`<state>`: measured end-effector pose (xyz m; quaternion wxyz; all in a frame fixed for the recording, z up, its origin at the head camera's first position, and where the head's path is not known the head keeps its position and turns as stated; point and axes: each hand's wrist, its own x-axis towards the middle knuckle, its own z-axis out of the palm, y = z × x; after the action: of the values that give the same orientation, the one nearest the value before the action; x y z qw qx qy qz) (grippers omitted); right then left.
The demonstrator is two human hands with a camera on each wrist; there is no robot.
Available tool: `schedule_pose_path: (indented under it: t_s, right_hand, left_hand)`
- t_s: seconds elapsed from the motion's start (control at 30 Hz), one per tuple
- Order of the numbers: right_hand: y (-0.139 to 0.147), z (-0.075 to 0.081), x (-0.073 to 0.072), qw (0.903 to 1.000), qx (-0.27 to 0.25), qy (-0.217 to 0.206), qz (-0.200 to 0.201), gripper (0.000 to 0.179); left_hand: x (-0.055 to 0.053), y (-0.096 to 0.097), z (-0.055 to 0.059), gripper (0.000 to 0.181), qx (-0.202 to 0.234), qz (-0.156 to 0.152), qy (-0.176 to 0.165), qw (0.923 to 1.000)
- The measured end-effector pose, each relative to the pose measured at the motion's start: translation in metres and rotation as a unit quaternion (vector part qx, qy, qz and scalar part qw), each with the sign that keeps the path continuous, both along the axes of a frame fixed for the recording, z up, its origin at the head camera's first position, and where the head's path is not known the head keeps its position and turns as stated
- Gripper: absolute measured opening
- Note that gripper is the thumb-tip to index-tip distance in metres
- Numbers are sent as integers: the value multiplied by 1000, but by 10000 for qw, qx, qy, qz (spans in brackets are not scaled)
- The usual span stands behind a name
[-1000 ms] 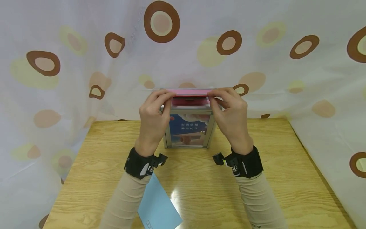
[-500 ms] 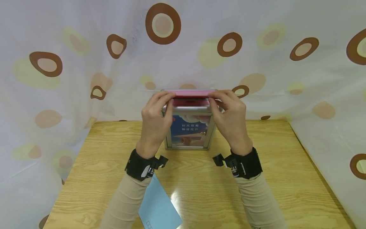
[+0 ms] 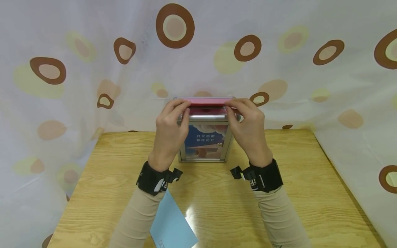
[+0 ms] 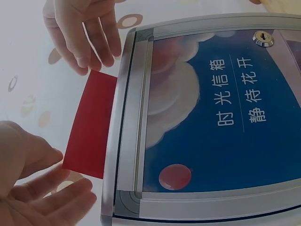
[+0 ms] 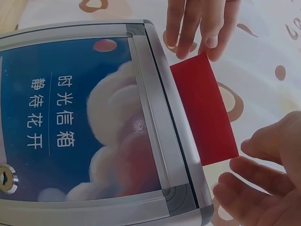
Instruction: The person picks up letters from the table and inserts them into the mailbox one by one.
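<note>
A metal-framed letter box (image 3: 204,136) with a blue picture front stands upright at the back of the table. A plain red envelope (image 4: 91,127) sticks partway out of its top, the lower part hidden inside the box. My left hand (image 3: 170,134) pinches one upper corner of it between thumb and fingers. At the opposite upper corner my right hand (image 3: 249,134) pinches it the same way. In the right wrist view the red envelope (image 5: 204,113) spans between both hands, above the box's rim. The box's keyhole lock (image 5: 6,179) shows on its front.
A light blue envelope (image 3: 173,220) lies on the wooden table (image 3: 294,193), partly under my left forearm. Behind the box hangs a white patterned cloth (image 3: 198,75), which also runs along both sides of the table.
My hands have drawn slightly closer together in the head view, both keeping hold of the red envelope. The whole view has shifted a little. The blue envelope lies where it was.
</note>
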<state>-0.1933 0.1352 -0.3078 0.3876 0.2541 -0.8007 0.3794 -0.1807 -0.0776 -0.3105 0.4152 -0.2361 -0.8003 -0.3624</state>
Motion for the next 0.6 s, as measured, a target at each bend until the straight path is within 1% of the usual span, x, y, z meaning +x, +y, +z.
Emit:
schedule_pose_path:
  t_s: [0.2,0.4,0.5,0.6]
  right_hand:
    - [0,-2,0,9999,-146,72,-21,14]
    - [-1,-5,-1,9999,-30,137,72,13]
    - [0,-7,2,9998,31,183,100,14]
    - [1,-8,8,9997,76,228,90,15]
  left_hand:
    - [3,0,0,22,-144,-55,-202,9997]
    - [6,0,-4,28,-280,-32,-445,9986]
    - [11,0,-8,31,-422,-36,-463,9980]
    - [17,1,-14,34,-533,-47,-390,9978]
